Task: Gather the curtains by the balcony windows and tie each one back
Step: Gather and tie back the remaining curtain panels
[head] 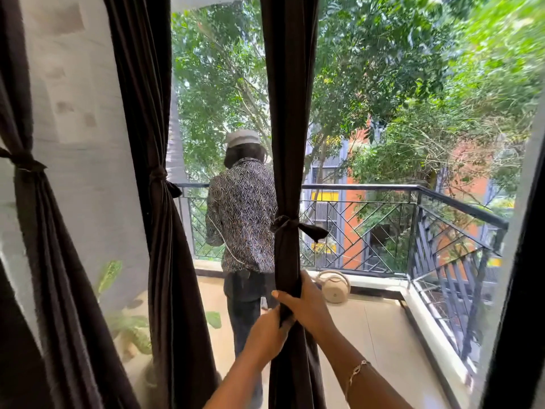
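Your left hand (265,335) and right hand (308,305) clasp the centre curtain (284,128) below its knot (284,223); left of that knot, second curtain (168,261) and third curtain (50,246) hang tied; little apparently remains.

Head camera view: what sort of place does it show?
Most likely a home's room beside an upper-floor balcony: dark tied-back curtains, a black metal railing, and treetops with an orange building beyond.
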`<state>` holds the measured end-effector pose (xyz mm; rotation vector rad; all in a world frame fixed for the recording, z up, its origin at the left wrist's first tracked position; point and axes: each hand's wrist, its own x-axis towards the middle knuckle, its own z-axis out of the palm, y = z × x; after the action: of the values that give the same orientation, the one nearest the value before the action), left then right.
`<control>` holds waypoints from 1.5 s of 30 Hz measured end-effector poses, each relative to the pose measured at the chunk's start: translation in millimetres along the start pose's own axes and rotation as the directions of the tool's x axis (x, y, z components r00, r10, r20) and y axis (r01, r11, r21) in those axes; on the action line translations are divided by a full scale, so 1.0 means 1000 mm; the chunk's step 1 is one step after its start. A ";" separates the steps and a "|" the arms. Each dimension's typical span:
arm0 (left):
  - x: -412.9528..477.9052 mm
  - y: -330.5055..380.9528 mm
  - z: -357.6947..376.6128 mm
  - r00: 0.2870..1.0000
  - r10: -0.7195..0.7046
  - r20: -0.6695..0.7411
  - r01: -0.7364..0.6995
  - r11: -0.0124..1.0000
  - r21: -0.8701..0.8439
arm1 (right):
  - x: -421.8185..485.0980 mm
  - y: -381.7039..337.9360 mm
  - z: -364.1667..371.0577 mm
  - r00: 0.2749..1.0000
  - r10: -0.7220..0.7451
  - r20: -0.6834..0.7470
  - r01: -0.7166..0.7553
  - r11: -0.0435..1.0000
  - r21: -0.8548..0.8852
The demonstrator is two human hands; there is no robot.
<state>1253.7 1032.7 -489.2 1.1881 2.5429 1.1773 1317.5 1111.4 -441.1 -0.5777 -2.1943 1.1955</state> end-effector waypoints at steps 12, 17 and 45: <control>0.035 0.096 -0.109 0.810 0.468 -0.354 -0.274 0.835 0.476 | 0.025 -0.081 -0.056 0.832 -0.521 -0.188 0.423 0.817 -0.392; 0.059 0.137 -0.156 0.798 0.494 -0.345 -0.230 0.779 0.583 | 0.052 -0.126 -0.091 0.792 -0.593 -0.148 0.476 0.750 -0.459; 0.170 0.336 -0.333 0.415 0.648 -0.639 -0.776 0.619 0.124 | 0.181 -0.414 -0.206 0.619 -0.627 -0.472 0.656 0.744 -0.128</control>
<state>1214.5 1081.5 10.0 2.2870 2.1310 2.3115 1277.2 1137.6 52.9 -0.0135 -1.6746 0.6180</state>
